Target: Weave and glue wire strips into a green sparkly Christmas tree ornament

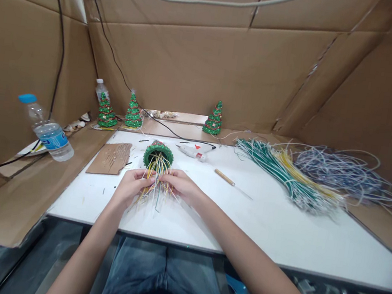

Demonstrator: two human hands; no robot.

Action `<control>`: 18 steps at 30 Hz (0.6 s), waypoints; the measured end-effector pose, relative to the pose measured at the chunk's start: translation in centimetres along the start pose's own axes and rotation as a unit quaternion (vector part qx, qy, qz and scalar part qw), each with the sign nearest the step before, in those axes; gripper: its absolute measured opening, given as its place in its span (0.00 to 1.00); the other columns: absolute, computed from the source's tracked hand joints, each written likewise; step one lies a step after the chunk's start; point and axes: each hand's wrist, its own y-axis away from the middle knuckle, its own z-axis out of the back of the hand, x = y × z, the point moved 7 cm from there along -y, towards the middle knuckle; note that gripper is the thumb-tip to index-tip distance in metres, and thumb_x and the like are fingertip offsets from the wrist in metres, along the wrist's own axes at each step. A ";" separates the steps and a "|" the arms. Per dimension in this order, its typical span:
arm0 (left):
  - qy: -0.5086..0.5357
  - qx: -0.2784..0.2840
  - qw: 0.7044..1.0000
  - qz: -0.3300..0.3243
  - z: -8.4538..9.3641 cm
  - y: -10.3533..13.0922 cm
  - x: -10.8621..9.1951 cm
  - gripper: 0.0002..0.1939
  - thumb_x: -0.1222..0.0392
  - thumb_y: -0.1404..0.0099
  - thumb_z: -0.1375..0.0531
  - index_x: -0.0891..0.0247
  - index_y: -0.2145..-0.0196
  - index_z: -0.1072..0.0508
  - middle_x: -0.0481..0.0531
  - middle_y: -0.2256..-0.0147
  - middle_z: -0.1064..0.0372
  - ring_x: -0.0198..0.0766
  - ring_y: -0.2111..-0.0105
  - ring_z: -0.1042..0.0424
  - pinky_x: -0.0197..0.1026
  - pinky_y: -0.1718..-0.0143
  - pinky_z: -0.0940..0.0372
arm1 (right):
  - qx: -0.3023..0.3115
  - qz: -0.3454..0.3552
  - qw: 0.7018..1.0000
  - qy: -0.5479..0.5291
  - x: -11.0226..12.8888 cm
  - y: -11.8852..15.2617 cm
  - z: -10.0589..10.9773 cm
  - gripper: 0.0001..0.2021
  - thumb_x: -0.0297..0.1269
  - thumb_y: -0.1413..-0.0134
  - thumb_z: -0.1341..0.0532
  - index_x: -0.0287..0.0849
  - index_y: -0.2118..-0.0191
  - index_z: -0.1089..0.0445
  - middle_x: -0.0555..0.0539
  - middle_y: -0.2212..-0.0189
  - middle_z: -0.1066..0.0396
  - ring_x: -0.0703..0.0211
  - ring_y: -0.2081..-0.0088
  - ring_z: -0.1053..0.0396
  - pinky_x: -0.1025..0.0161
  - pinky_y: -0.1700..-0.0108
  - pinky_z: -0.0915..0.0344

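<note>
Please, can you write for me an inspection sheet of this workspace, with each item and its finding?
Surface: white tabletop, small dark scraps scattered on it.
Job's things: green tree lying down, open base toward the person, loose wires spilling out.
Clutter: cardboard piece, glue gun, wooden-handled awl, wire bundle, clear tangle.
Hands: left hand and right hand both pinch the wires.
Cables: black cable descends the rear wall, reaching the tabletop; pale cable crosses above.
Surroundings: cardboard walls, three decorated trees behind, blue-capped bottle at left.
</note>
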 end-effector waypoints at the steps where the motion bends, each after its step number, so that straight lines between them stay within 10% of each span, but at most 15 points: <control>1: 0.000 -0.002 1.000 0.000 0.0 0.0 0.0 0.24 0.59 0.63 0.27 0.70 0.66 0.23 0.48 0.76 0.28 0.28 0.79 0.33 0.31 0.77 0.39 | 0.000 0.001 1.000 0.000 0.0 0.0 0.0 0.07 0.32 0.55 0.38 0.40 0.78 0.37 0.58 0.89 0.43 0.73 0.87 0.48 0.72 0.85 0.55; 18: 0.011 -0.003 1.000 -0.008 0.1 -0.2 0.1 0.23 0.60 0.63 0.27 0.71 0.66 0.23 0.50 0.75 0.27 0.29 0.79 0.31 0.31 0.76 0.37 | 0.011 -0.004 1.000 0.000 0.0 0.1 0.1 0.07 0.33 0.56 0.37 0.39 0.77 0.35 0.57 0.87 0.42 0.72 0.85 0.48 0.71 0.84 0.55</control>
